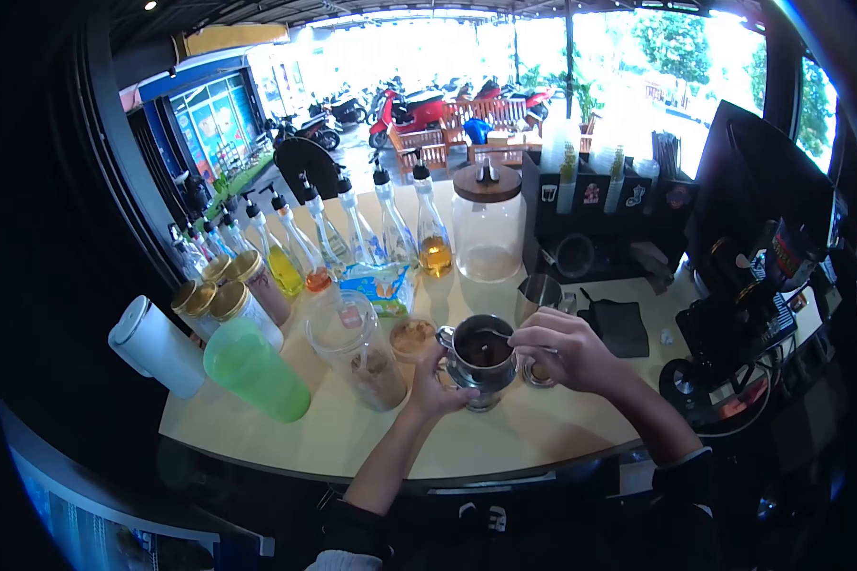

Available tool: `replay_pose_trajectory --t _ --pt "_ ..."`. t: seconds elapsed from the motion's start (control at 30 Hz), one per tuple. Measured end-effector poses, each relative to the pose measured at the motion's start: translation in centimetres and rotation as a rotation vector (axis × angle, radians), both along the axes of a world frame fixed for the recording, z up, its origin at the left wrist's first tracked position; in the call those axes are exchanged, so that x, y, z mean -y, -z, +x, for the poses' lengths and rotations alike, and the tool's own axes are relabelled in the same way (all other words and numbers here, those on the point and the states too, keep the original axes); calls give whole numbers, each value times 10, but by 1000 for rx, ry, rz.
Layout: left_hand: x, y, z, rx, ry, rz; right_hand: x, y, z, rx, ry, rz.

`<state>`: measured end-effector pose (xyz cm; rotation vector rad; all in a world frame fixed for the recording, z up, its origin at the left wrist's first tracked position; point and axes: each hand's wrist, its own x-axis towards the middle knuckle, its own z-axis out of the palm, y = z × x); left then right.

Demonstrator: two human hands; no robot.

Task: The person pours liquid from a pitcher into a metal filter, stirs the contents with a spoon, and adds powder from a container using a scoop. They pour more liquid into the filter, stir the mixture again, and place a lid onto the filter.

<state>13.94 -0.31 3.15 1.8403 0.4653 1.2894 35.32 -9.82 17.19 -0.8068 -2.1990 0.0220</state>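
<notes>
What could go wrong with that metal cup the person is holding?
If the left hand slips, the metal cup might tip and spill the dark stuff inside. The right hand has a thin metal tool in it, so stirring too hard could flick some over the rim. The tall clear cup is close by the left arm, so a bump might knock it over.

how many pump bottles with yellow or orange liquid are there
3 that I can see: the yellow bottle, the orange bottle just right of it, and the amber bottle beside the big jar. The far-left bottles overlap, so more may be hidden.
</notes>
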Motion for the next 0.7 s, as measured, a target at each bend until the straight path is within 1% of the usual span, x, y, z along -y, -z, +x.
replay_pose_trajectory --t 0.07,0.13,0.2,0.23,0.27,0.33,0.43,0.5,0.53,0.63,0.7 --pt "0 -2 3 50 9 25 1 1 -2 -64 -51 -62" --pt "-2 0 3 45 31 11 5 1 -2 -41 -48 -44" --pt "-3 0 3 53 13 52 4 0 2 -34 0 3" --pt "-2 0 2 54 17 49 3 0 2 -67 35 -52" --pt "-2 0 1 44 10 52 4 0 0 -66 39 -53" --pt "-4 -1 2 47 7 63 6 0 -4 -67 -28 -60" --pt "-3 -1 5 73 12 82 7 -1 -4 -19 -3 -27" --pt "0 -3 1 42 17 25 2 2 -5 -4 61 -16" --pt "0 -2 -2 35 13 26 4 3 -7 -11 57 -15" --pt "0 -5 -4 -25 42 2 6 3 -13 80 -12 96" --pt "3 -14 -7 -46 61 -50 2 4 -7 76 14 102"
